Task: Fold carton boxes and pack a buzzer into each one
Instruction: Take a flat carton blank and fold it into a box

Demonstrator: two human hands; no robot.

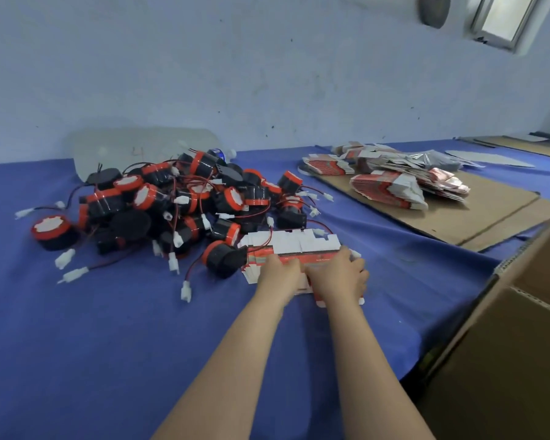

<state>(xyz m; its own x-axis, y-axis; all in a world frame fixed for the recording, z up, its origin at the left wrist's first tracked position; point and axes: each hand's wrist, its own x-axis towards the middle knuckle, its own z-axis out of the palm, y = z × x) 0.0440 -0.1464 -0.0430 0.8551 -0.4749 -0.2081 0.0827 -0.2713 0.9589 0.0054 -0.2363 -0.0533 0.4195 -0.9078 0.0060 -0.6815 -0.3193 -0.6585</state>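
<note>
Two hands are at work on one stack of flat cartons [294, 247], which lies on the blue cloth [108, 344] at the near right edge of the buzzer pile. The left hand [278, 274] lies on top with its fingers bent down onto the red printed band; whether it pinches a single carton I cannot tell. The right hand [340, 274] has its fingers curled over the stack's right end, gripping it.

The buzzer pile [185, 204] holds roughly two or three dozen black-and-red buzzers (too tangled in their red-and-black wires and white plugs for an exact count). One lone buzzer [53, 231] sits apart at the left, and one more [224, 258] touches the stack's left side.

Farther right, several fanned bundles of flat cartons [391, 188] lie on one cardboard sheet [458, 223]. One large brown box [505, 360] stands open at the right edge. Behind the pile lie one clear plastic bag [134, 150] and one bottle [223, 154].

The cloth covers the whole work surface. Behind it rises a pale, marked wall [235, 74] with one window [505, 20] at the top right and a round dark object [434, 9] beside it.
</note>
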